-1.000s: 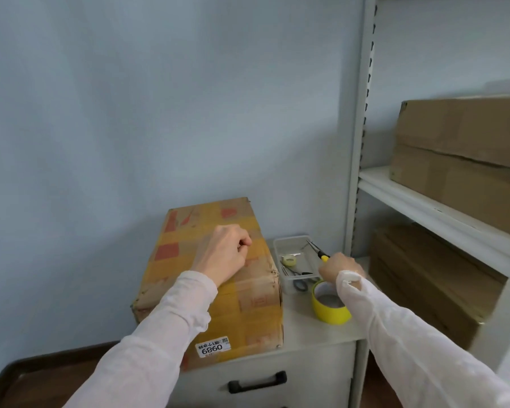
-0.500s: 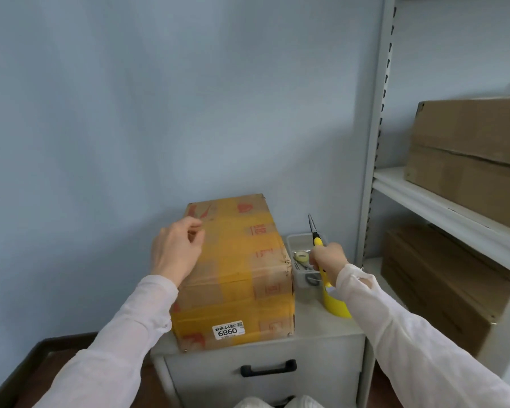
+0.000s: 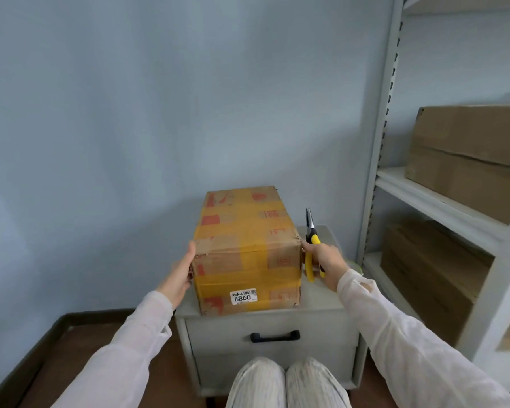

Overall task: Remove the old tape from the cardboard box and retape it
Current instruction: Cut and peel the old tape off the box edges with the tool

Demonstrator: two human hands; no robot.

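Shifted from top to left side, left hand, fingers straight, against yellow-taped cardboard box at front edge of grey drawer cabinet, right hand curled round yellow-handled pliers at box's right corner, open room leftward, white metal shelving near right.

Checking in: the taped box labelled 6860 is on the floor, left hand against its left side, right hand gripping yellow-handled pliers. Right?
Not quite. The head view shows the taped box on top of the grey drawer cabinet, not the floor. The rest holds: left hand against its left side, right hand gripping the yellow-handled pliers.
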